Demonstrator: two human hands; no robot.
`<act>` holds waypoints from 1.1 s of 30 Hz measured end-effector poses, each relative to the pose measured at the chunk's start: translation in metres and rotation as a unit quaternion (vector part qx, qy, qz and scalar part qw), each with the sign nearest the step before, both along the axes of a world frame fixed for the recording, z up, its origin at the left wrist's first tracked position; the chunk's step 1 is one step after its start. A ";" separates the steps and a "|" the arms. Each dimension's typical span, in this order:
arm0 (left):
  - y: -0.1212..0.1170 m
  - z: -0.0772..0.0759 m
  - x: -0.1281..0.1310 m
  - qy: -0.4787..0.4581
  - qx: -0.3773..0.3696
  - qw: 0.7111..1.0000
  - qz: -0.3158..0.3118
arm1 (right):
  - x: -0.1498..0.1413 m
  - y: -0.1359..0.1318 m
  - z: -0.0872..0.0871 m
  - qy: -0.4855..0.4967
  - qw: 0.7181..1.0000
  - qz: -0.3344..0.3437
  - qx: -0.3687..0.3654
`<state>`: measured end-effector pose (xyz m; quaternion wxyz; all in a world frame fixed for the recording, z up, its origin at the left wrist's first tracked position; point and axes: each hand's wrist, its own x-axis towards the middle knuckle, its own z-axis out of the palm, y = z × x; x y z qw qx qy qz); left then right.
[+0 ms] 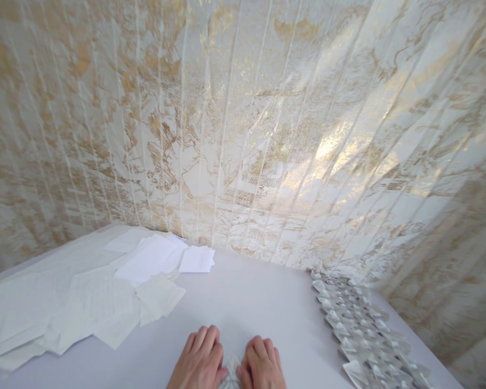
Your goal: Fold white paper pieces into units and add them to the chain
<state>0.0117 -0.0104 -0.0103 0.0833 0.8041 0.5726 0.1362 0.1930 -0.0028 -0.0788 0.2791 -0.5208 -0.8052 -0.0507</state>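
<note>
Creased paper [231,374], partly hidden between both hands [199,357] [262,363]

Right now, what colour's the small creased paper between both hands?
Greyish-white; the small creased paper shows in head view.

Gold-patterned covering [210,119] beyond a pale table [267,286]

The white covering, creased in long lines, rises past the table's far edge and shines brightest toward the right. On the left, greyish paper sheets [93,297] overlap loosely. Brighter white sheets [157,256] lie at their far end, with small white slips [196,259] just right. Rows of folded pieces [368,332] line the right side.
</note>
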 end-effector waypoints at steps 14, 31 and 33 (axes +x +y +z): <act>-0.001 0.000 0.000 -0.017 -0.006 1.000 0.006 | 0.000 0.004 0.000 -0.062 0.997 -0.011 0.036; -0.005 0.019 -0.003 -0.061 -0.056 0.997 -0.005 | 0.007 0.002 0.030 0.125 0.988 0.049 -0.081; -0.005 0.017 -0.002 -0.061 -0.052 0.997 -0.004 | 0.013 0.003 0.031 0.148 0.981 0.067 -0.102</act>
